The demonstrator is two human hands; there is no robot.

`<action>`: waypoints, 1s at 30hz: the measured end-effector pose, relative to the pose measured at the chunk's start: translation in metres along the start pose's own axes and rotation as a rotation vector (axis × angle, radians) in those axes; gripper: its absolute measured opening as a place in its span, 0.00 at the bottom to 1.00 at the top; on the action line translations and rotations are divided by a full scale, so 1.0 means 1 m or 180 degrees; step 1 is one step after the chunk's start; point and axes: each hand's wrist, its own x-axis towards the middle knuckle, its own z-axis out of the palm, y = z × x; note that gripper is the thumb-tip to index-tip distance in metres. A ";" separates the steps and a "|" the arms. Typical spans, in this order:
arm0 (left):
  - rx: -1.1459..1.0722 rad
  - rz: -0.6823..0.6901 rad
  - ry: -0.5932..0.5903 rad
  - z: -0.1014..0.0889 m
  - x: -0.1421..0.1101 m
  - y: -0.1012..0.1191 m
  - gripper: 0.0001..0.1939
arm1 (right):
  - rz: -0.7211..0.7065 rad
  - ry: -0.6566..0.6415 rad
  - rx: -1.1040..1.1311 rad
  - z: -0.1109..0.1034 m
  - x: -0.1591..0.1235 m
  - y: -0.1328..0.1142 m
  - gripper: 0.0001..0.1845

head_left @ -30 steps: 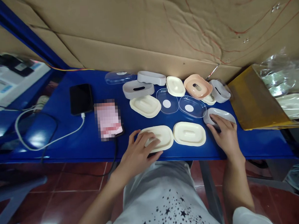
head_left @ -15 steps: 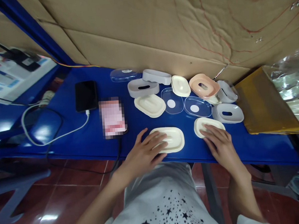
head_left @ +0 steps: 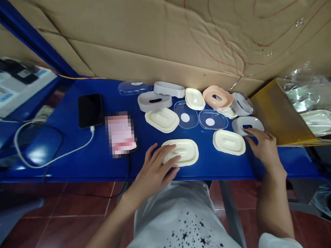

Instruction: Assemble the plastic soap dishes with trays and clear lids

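My left hand (head_left: 159,163) lies with its fingers spread over the left end of a cream oval tray-like piece (head_left: 187,151) near the table's front edge. Further right, my right hand (head_left: 263,146) has its thumb and fingers on the near side of a grey oval shell with a dark slot (head_left: 239,124), which still rests on the table. Another cream piece (head_left: 229,143) lies flat between the hands, untouched. Behind them are two clear oval lids with white round stickers, one of them a clear lid (head_left: 214,122), and a peach slotted shell (head_left: 217,98).
A cardboard box (head_left: 267,111) of plastic-wrapped pieces stands at the right. More grey shells (head_left: 155,101) and cream pieces (head_left: 162,120) sit at the back. Leftward are a black phone-like device (head_left: 91,110) on a white cable, a blurred-out pink item (head_left: 121,133) and a power strip (head_left: 14,89).
My right hand has left the right cream piece and moved right and back onto the grey shell. That cream piece is turned slightly. My left hand stays on its piece.
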 end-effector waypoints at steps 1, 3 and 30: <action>-0.0020 -0.0007 0.0054 -0.001 0.000 0.001 0.14 | -0.0026 0.0067 0.0018 0.000 0.000 0.002 0.17; -0.0071 -0.0013 0.0164 -0.003 0.002 0.004 0.15 | -0.0026 0.0410 0.0116 -0.007 -0.003 -0.008 0.16; -0.0224 -0.0338 -0.0255 -0.019 -0.009 -0.016 0.11 | -0.1836 -0.0650 0.1142 -0.008 -0.018 -0.200 0.20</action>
